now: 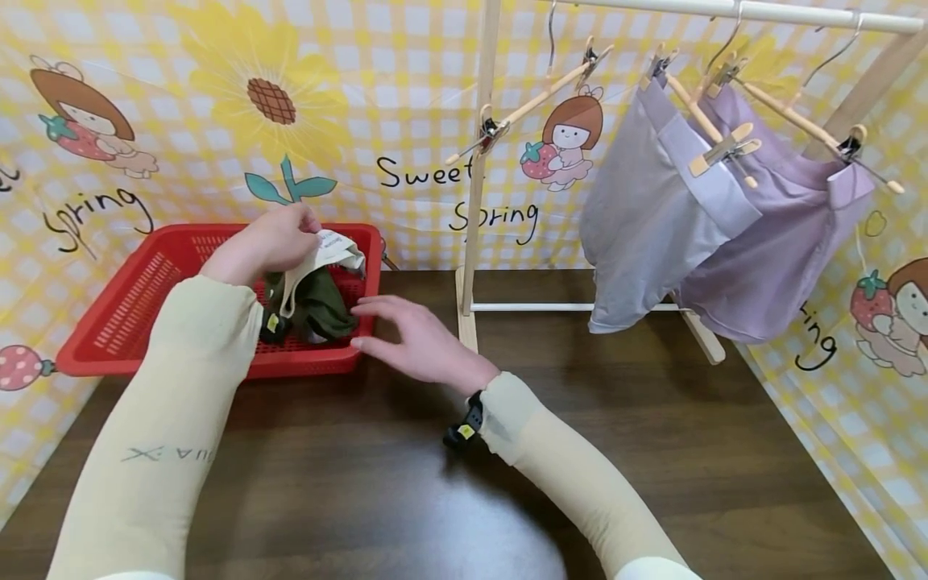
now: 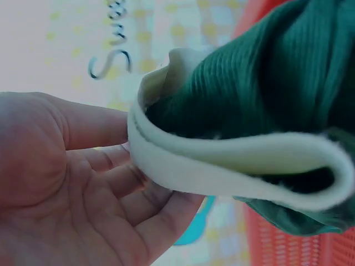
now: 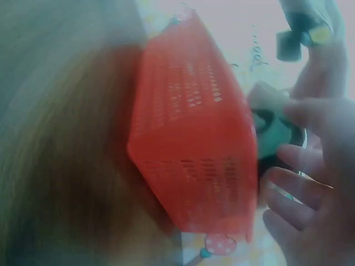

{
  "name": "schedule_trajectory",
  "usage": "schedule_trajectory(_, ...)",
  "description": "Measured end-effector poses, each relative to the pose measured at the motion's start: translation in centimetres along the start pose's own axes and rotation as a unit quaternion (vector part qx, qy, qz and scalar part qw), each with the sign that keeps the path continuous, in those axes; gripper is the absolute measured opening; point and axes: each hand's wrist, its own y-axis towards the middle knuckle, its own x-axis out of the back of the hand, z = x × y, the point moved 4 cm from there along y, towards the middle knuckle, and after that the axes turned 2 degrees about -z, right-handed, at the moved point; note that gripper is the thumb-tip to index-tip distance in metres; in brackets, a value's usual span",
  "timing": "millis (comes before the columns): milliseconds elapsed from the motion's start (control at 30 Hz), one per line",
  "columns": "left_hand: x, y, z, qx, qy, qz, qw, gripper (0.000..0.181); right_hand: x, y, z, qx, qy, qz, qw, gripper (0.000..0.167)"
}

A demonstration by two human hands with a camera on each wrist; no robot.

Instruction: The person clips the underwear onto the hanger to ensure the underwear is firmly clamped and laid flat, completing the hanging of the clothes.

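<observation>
My left hand (image 1: 279, 242) is over the red basket (image 1: 312, 362) and pinches the cream band of a dark green garment (image 1: 325, 302). In the left wrist view the cream band (image 2: 183, 169) loops out from the thumb and fingertips, and the green cloth (image 2: 266, 77) looks ribbed. Most of the garment hangs bunched inside the basket's right end, so its full shape is hidden. At the basket's right rim is my right hand (image 1: 416, 338), fingers spread and loosely bent, holding nothing. The right wrist view, somewhat blurred, has those fingers (image 3: 294, 188) beside the rim.
A clothes rack (image 1: 474, 201) stands at the right on the brown table (image 1: 362, 483). From its bar hang a bare clip hanger (image 1: 544, 97), grey shorts (image 1: 652, 209) and purple shorts (image 1: 776, 217). A yellow checked cloth (image 1: 420, 80) covers the walls behind.
</observation>
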Motion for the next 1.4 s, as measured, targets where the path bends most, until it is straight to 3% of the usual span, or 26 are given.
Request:
schedule_trajectory(167, -0.5, -0.9, -2.1, -0.038, 0.007, -0.019, 0.9991, 0.028, 2.3, -0.6, -0.6, -0.025, 0.000, -0.082, 0.9963, 0.054)
schedule_trajectory(433, -2.1, -3.3, -6.1, -0.091, -0.010, -0.039, 0.9950, 0.019, 3.9, -1.3, -1.5, -0.060, 0.017, -0.128, 0.9898, 0.074)
schedule_trajectory(567, -3.1, -4.4, -7.5, -0.120, -0.020, -0.047, 0.9915, 0.016, 4.3, -1.7, -1.5, -0.043, 0.031, -0.165, 0.9849, 0.075)
schedule_trajectory(700, -4.2, -5.3, -8.5, -0.147, -0.035, -0.049, 0.9873, 0.015, 5.1, -2.3, -1.7, -0.014, 0.038, -0.198, 0.9794, 0.057)
schedule_trajectory(867, -5.2, -6.1, -9.4, -0.159, -0.051, -0.051, 0.9846, 0.017, 6.9, -3.3, -2.0, -0.009, 0.051, -0.221, 0.9739, 0.034)
schedule_trajectory(1033, -6.2, -6.3, -9.6, -0.167, -0.080, -0.058, 0.9810, 0.016, 8.5, -4.4, -1.9, -0.012, 0.039, -0.208, 0.9772, 0.021)
schedule_trajectory(1167, -7.1, -6.1, -9.7, -0.188, -0.105, -0.081, 0.9732, 0.018, 9.5, -5.2, -1.6, -0.021, 0.030, -0.202, 0.9787, 0.016)
schedule_trajectory(1267, -7.7, -5.9, -9.7, -0.199, -0.109, -0.092, 0.9696, 0.029, 10.3, -5.8, -1.3, -0.026, 0.028, -0.201, 0.9788, 0.013)
schedule_trajectory(1400, -8.3, -5.9, -9.7, -0.219, -0.083, -0.078, 0.9690, 0.050, 11.4, -6.7, -1.0, -0.028, 0.014, -0.201, 0.9791, 0.011)
